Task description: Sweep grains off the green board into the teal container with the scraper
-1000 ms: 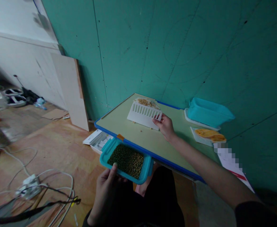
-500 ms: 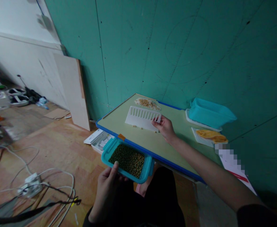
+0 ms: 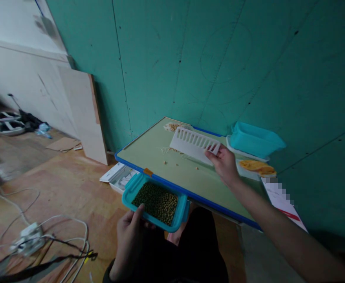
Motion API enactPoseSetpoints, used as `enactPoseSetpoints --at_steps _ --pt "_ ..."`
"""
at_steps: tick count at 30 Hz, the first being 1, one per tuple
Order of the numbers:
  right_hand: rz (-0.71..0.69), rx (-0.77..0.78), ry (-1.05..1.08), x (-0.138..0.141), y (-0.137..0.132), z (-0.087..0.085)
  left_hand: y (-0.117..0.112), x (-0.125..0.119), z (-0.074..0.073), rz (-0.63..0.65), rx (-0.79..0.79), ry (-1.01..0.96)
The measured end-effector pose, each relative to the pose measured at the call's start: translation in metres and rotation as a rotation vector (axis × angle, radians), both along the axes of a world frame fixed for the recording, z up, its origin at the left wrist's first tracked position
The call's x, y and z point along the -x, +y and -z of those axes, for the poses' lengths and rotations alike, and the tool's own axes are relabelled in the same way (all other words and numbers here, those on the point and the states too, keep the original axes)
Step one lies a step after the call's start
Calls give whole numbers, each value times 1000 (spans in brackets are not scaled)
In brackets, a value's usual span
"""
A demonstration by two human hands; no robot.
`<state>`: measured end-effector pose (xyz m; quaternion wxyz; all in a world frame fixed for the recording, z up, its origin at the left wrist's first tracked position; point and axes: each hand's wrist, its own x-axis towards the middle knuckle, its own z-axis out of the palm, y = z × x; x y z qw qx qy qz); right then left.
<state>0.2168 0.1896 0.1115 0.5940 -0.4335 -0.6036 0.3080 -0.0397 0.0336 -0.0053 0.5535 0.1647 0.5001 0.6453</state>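
My left hand grips the near side of a shallow turquoise tray, thumb over the rim. Dark green beans fill its left part and tan beans its right part. The tray is held level with the table's front edge. My right hand is closed on the right end of a white slotted plastic plate, tilted above the tabletop. Behind the plate, partly hidden, lies a pile of tan beans. Several loose beans lie in front of it.
A green tabletop with blue edging stands against the green wall. On its right are a turquoise bin, a yellow cloth and a paper. Cables and a power strip lie on the floor at left.
My right hand has moved the slotted plate right and back, away from the loose beans at the front, uncovering more beans beneath. My left hand still holds the tray. The view has shifted slightly.
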Motion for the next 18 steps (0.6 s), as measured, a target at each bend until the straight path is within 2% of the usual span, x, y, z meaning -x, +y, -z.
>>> enactPoseSetpoints --at_steps 3,6,8,11,15,18 --pt "212 -25 -82 -38 -36 9 -1 1 1 -17 15 62" --pt "316 19 -157 -65 -68 26 1 0 -5 -8 24 115" --pt "352 42 -180 -71 -81 33 2 -1 -11 -6 33 136" --pt "356 69 -195 -62 -89 33 4 -4 -17 -30 47 130" --pt "296 82 -142 -33 -92 30 7 -7 -16 -21 37 86" --pt "271 79 -149 -10 -90 36 10 -9 -15 -13 34 74"
